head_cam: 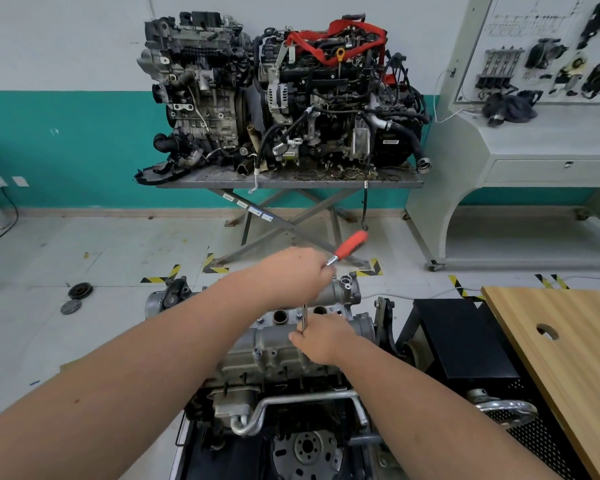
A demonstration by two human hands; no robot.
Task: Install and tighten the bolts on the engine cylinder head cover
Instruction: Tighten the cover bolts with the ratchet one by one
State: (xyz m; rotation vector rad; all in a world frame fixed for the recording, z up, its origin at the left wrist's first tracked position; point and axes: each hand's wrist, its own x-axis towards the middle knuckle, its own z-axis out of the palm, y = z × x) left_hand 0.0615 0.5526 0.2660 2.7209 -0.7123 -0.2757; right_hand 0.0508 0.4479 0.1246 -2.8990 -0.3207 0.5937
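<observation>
The cylinder head cover (291, 344) sat on top of the engine right in front of the person, low in the middle of the view. It was a grey metal lid with round holes along its top.

A thin metal bar (304, 318) stood straight up from the cover. The right hand (323, 337) rested on the cover, and its fingers were curled around the low part of the bar. Above the cover, the left hand (297, 275) was closed around the top of the wrench (349, 247), close to the head, and the red handle stuck out past it, away from the person.

The bar could tip if the right hand let go, I think, and then the tool might slip off the bolt and round its corners. The left hand held so near the head that a hard pull might be weak or jerky. A slip could bang the knuckles on the cover.

The bolt itself was hidden under the right hand, so I could not tell how far in it was. The tip of the bar was hidden too. Other bolts on the cover were too small to count.

Beyond the cover, two more engines (281, 95) sat on a metal table (291, 183) by the wall. To the right of the cover lay a wooden board (568, 358).
</observation>
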